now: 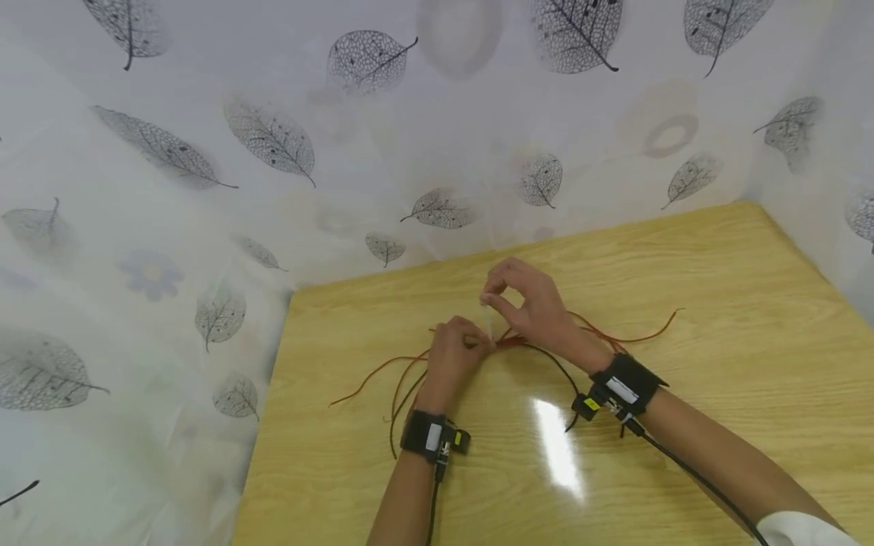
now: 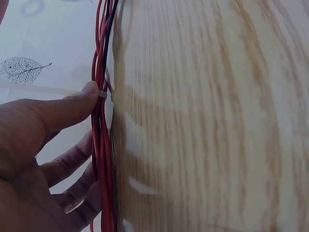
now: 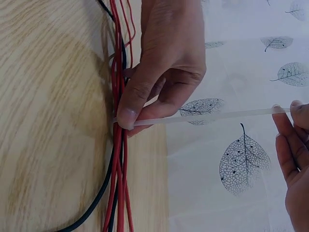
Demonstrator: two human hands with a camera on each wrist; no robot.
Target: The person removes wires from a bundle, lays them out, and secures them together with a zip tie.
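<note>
A bundle of red and black wires [image 3: 119,164] is ringed by a white cable tie [image 3: 207,117], whose long tail stretches away from the bundle. My left hand [image 1: 452,356] pinches the bundle at the tie's head, the thumb pressed right beside it in the left wrist view. Its other fingers lie behind the wires there. Raised above the bundle, my right hand [image 1: 539,311] pinches the free end of the tail between thumb and finger. The tail is drawn out straight between both hands.
Loose wire ends fan out over the wood-grain table [image 1: 683,455], with a red wire [image 1: 649,335] to the right and others to the left. Both wrists wear black straps with cameras and cables. A leaf-patterned sheet [image 1: 478,136] hangs behind the table.
</note>
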